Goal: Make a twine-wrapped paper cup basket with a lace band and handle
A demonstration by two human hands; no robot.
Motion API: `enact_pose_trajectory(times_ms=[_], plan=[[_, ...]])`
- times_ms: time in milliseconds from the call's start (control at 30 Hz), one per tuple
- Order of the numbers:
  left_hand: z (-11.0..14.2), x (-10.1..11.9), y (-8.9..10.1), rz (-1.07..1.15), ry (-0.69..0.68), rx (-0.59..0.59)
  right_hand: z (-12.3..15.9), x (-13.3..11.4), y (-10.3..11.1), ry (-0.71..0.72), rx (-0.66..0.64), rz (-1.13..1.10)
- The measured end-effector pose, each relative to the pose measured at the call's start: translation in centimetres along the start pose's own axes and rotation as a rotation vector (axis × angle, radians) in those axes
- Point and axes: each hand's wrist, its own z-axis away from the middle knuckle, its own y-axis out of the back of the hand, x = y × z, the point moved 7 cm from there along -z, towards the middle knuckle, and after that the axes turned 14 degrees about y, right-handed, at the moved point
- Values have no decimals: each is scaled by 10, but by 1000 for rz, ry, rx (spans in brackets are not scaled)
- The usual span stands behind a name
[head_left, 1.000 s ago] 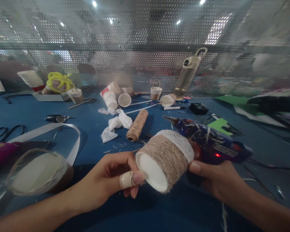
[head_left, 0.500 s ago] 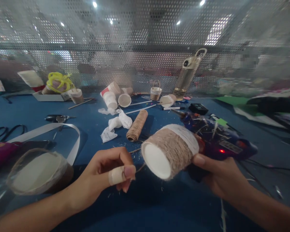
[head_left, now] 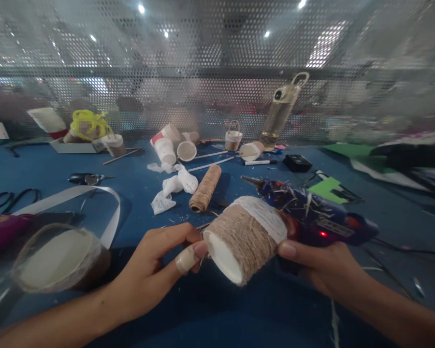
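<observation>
A paper cup [head_left: 252,241] wrapped in brown twine, with a white lace band near its rim, is tilted with its white base toward me. My right hand [head_left: 322,263] grips a blue hot glue gun [head_left: 311,208], its red light on, and the thumb presses against the cup's lace end. The gun's nozzle points left above the cup. My left hand [head_left: 174,256], a bandage around its thumb, has closed fingertips at the base's left edge, where a loose strand of twine shows. Just beyond lies a twine roll [head_left: 205,188].
Crumpled white lace [head_left: 176,186] lies beside the roll. A twine-trimmed cup [head_left: 58,261] and white ribbon [head_left: 112,217] are at left. Further back stand a small basket [head_left: 233,140] and a water bottle [head_left: 280,116] by a perforated metal screen. The gun's cord [head_left: 413,250] runs right.
The cup and glue gun have shifted left and slightly down. My left hand has closed in on the cup's base, and the gap between them is gone.
</observation>
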Motion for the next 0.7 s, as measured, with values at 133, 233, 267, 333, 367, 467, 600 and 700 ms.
enact_pose_trajectory(times_ms=[133,233,267,333,367,467,600,700], plan=[[3,4,4,-2,-33,53,-1,-2,-6,7,-62,-29],[7,4,5,19,-39,80,0,-5,-13,-1,-83,-105],[8,2,6,47,-34,88,0,-5,-13,-8,-68,-125],[10,-4,9,134,-10,122,0,-5,-12,-13,-21,-144],[11,-8,11,187,4,147,-1,-5,-11,-3,-6,-150],[12,-18,16,257,39,193,-3,-5,-8,30,21,-161],[8,-14,13,178,34,153,-4,2,-6,27,3,-172],[6,-4,10,77,-48,127,-4,7,-3,26,-32,-195]])
